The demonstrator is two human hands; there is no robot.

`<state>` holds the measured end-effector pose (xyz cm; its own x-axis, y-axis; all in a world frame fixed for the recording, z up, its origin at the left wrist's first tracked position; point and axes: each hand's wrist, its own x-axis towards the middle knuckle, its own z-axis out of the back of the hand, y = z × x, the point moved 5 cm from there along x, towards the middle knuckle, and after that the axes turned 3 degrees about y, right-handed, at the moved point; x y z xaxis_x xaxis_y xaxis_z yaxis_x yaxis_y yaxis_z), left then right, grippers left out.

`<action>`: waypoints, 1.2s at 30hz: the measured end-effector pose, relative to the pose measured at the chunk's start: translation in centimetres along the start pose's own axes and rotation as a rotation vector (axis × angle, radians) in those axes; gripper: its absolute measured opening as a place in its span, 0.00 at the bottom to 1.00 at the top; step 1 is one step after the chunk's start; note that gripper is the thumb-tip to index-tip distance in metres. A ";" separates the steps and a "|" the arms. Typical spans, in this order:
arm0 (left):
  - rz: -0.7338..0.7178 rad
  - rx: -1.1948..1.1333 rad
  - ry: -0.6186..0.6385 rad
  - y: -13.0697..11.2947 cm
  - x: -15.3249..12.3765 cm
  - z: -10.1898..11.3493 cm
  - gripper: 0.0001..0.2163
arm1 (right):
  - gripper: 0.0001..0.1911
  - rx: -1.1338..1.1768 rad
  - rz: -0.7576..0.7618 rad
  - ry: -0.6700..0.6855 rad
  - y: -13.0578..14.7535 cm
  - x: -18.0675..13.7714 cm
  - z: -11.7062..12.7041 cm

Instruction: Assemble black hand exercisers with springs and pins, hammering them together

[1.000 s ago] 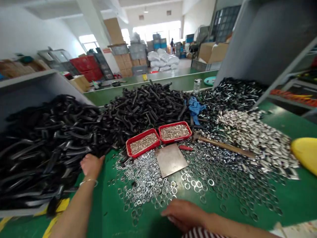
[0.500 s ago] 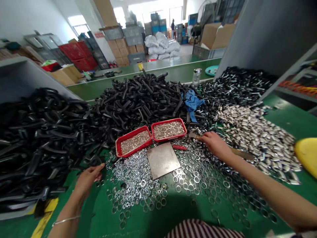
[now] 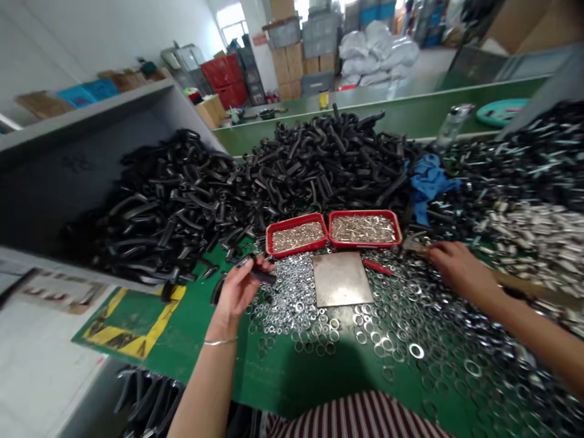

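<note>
My left hand (image 3: 238, 287) is closed around a black curved handle (image 3: 263, 275), raised over the left edge of the loose metal nuts (image 3: 285, 295). My right hand (image 3: 458, 266) grips a hammer (image 3: 414, 243) close to its metal head, and the wooden shaft runs out to the right beneath the wrist. Between the hands lies a square metal plate (image 3: 342, 280). A red-handled tool (image 3: 378, 267) rests at the plate's right side. Behind the plate stand a red tray of tiny metal parts (image 3: 270, 243) and a red tray of small pins (image 3: 398, 231).
A large heap of black handles (image 3: 333, 161) spans the back and left. Metal rings (image 3: 416, 351) are scattered at the front right. Silvery sleeves (image 3: 529, 237) are piled on the right. A blue cloth (image 3: 426, 182) and a glass jar (image 3: 453, 125) sit farther back.
The view has swung to the left. My left hand has come off the edge of the heap and now holds a black handle nearer the nuts. My right hand stays on the hammer.
</note>
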<state>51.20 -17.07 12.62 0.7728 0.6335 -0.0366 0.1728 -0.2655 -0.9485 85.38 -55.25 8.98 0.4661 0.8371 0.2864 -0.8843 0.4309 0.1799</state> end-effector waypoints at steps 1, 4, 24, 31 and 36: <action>0.019 0.032 -0.014 0.3 0.5 -0.4 0.13 | 0.17 -0.058 0.015 0.040 -0.1 0.5 0.4; 0.063 0.406 0.044 2.2 1.7 -1.4 0.10 | 0.18 -0.204 -0.009 0.090 -0.8 1.7 1.4; 0.033 1.659 0.293 5.9 3.6 -2.5 0.06 | 0.10 -0.105 0.036 0.184 2.9 1.0 -0.5; -0.129 1.335 0.463 6.1 2.7 -1.3 0.16 | 0.15 0.612 -0.391 0.124 3.2 2.6 -0.6; -0.091 1.400 0.348 6.4 2.2 -1.6 0.09 | 0.19 0.886 -0.472 0.138 4.4 3.2 -2.5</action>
<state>55.04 -18.54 7.01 0.9339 0.3494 -0.0765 -0.3422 0.8107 -0.4750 82.92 -49.84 8.33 0.7057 0.7020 -0.0957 -0.2463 0.3697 0.8959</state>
